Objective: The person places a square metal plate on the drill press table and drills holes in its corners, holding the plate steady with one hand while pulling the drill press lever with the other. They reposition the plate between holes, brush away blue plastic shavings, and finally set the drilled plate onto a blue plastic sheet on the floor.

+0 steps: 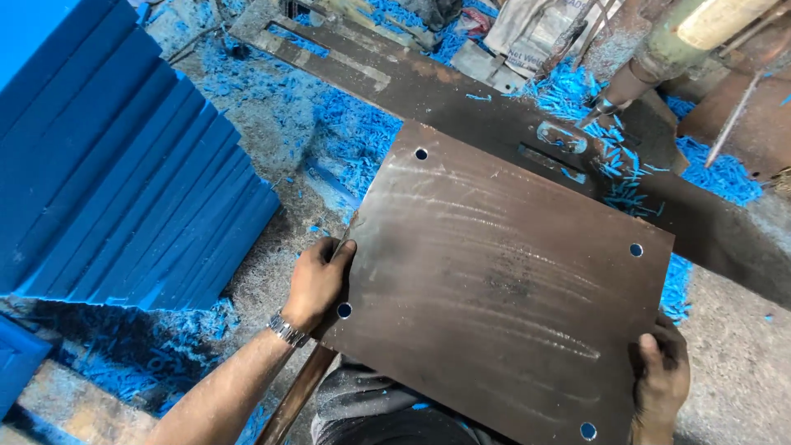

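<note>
Now my left hand and right hand clamp the brown square steel plate with corner holes, lifted clear, not yet set down.

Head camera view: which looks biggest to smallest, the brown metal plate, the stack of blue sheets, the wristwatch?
1. Brown metal plate, though it is held close to the camera, so this is unsure against the stack.
2. Stack of blue sheets, cut off by the frame.
3. Wristwatch, clearly smallest.

One brown metal plate, with four round holes, one near each corner. Two hands: the left hand and the right hand. One wristwatch. One stack of blue slabs, roughly ten. Blue shavings too many to count.
</note>
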